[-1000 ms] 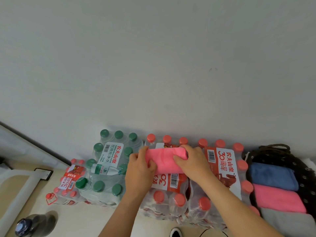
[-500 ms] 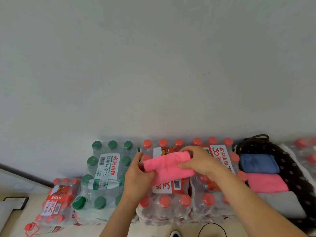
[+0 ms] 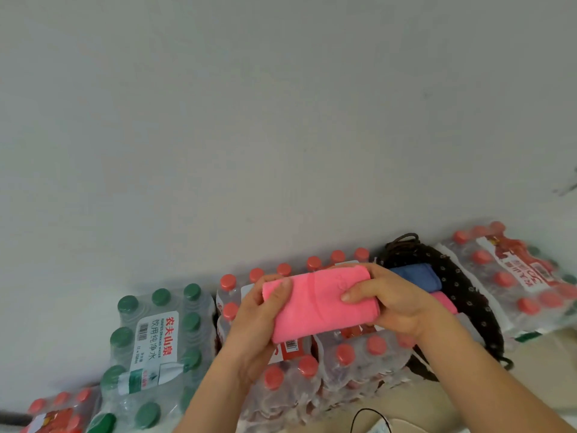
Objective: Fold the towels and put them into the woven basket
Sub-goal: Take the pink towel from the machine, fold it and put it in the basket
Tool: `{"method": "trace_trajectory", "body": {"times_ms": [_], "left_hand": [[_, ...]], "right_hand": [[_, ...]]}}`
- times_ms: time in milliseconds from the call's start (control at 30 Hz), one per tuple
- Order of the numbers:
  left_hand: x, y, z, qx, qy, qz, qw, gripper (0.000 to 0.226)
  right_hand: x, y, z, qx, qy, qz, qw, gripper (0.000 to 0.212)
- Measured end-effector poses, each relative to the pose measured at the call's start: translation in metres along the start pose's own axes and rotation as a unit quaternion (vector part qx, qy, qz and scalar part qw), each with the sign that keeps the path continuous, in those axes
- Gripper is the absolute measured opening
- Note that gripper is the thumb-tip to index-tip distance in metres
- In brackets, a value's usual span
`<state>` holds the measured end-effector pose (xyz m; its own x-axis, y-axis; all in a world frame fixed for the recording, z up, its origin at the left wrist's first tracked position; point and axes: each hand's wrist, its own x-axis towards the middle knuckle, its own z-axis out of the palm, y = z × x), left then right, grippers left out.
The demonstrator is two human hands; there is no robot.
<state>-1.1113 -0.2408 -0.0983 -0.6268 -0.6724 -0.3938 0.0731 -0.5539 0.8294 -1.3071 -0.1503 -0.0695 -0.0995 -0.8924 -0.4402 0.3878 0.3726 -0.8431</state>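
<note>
Pink towel [image 3: 321, 303], folded into a thick oblong, is held in the air between both hands. It is above a shrink-wrapped pack of red-capped bottles [image 3: 343, 354] and just left of the woven basket [image 3: 462, 285].

The left hand [image 3: 253, 320] grips the towel's left end, thumb on top, with the fingers underneath and out of sight. The right hand [image 3: 399, 303] grips the right end, thumb pressed on the upper face and fingers curled round the far edge.

The right hand and forearm cover the near part of the basket. Inside it, a folded blue towel [image 3: 416, 276] lies at the far end. A second pink towel [image 3: 443, 303] lies beside it and is only partly seen.

A green-capped pack [image 3: 156, 332] stands to the left. Another red-capped pack [image 3: 515, 273] lies right of the basket; it is blurred and its label is unreadable. A further pack [image 3: 56, 414] at the bottom left is cut off by the frame.
</note>
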Motion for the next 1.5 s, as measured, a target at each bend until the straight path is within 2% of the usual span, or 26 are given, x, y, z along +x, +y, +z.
{"method": "trace_trajectory", "body": {"times_ms": [67, 133, 233, 300, 367, 433, 500, 567, 600, 733, 800, 933, 1100, 1233, 1300, 1333, 1400, 1467, 1500], "left_hand": [[0.003, -0.003, 0.02, 0.064, 0.02, 0.077, 0.995, 0.023], [0.005, -0.008, 0.041, 0.161, 0.031, 0.156, 0.974, 0.008], [0.01, -0.022, 0.08, 0.284, -0.005, 0.223, 0.933, 0.02], [0.017, -0.039, 0.109, 0.324, -0.027, 0.225, 0.918, 0.021], [0.026, -0.057, 0.136, 0.315, -0.033, 0.196, 0.928, 0.021], [0.037, -0.074, 0.159, 0.252, -0.065, 0.103, 0.96, 0.022], [0.05, -0.088, 0.179, 0.213, -0.097, 0.027, 0.972, 0.028], [0.066, -0.103, 0.196, 0.262, -0.091, 0.042, 0.96, 0.037], [0.074, -0.108, 0.207, 0.289, -0.079, 0.057, 0.952, 0.041], [0.106, -0.122, 0.239, 0.363, -0.031, 0.065, 0.929, 0.046], [0.129, -0.131, 0.242, 0.401, 0.008, 0.079, 0.913, 0.045], [0.167, -0.143, 0.236, 0.501, 0.021, 0.036, 0.865, 0.042], [0.184, -0.147, 0.237, 0.579, 0.018, -0.003, 0.815, 0.045], [0.184, -0.158, 0.242, 0.646, 0.046, 0.025, 0.762, 0.041], [0.182, -0.163, 0.243, 0.689, 0.067, 0.048, 0.72, 0.042], [0.182, -0.167, 0.243, 0.718, 0.078, 0.074, 0.687, 0.041], [0.181, -0.173, 0.245, 0.761, 0.076, 0.15, 0.626, 0.034], [0.18, -0.175, 0.247, 0.79, 0.043, 0.179, 0.585, 0.027], [0.181, -0.175, 0.247, 0.8, 0.032, 0.183, 0.571, 0.025]], "right_hand": [[-0.012, -0.004, -0.013, 0.018, 0.003, -0.002, 1.0, 0.054], [-0.024, -0.005, -0.031, 0.024, 0.007, 0.003, 1.0, 0.051], [-0.042, -0.001, -0.067, 0.0, 0.053, 0.019, 0.998, 0.042], [-0.05, 0.005, -0.098, -0.025, 0.101, 0.008, 0.995, 0.04], [-0.058, 0.012, -0.13, -0.046, 0.147, -0.011, 0.988, 0.051], [-0.066, 0.019, -0.163, -0.055, 0.188, -0.031, 0.98, 0.066], [-0.071, 0.024, -0.195, -0.061, 0.211, -0.039, 0.975, 0.052], [-0.072, 0.027, -0.223, -0.054, 0.224, -0.031, 0.972, 0.024], [-0.069, 0.029, -0.236, -0.055, 0.23, -0.025, 0.971, 0.02], [-0.049, 0.033, -0.275, -0.033, 0.236, -0.006, 0.971, 0.022], [-0.03, 0.038, -0.288, -0.095, 0.263, -0.023, 0.96, 0.02], [0.009, 0.048, -0.291, -0.315, 0.305, -0.048, 0.897, 0.016], [0.031, 0.064, -0.297, -0.373, 0.318, -0.073, 0.868, 0.02], [0.036, 0.072, -0.299, -0.415, 0.316, -0.091, 0.849, 0.023], [0.035, 0.078, -0.299, -0.455, 0.313, -0.094, 0.828, 0.028], [0.034, 0.08, -0.299, -0.48, 0.314, -0.092, 0.814, 0.032], [0.032, 0.082, -0.298, -0.547, 0.332, -0.125, 0.758, 0.037], [0.029, 0.082, -0.294, -0.618, 0.352, -0.202, 0.673, 0.033], [0.029, 0.082, -0.292, -0.64, 0.349, -0.234, 0.643, 0.029]]}}
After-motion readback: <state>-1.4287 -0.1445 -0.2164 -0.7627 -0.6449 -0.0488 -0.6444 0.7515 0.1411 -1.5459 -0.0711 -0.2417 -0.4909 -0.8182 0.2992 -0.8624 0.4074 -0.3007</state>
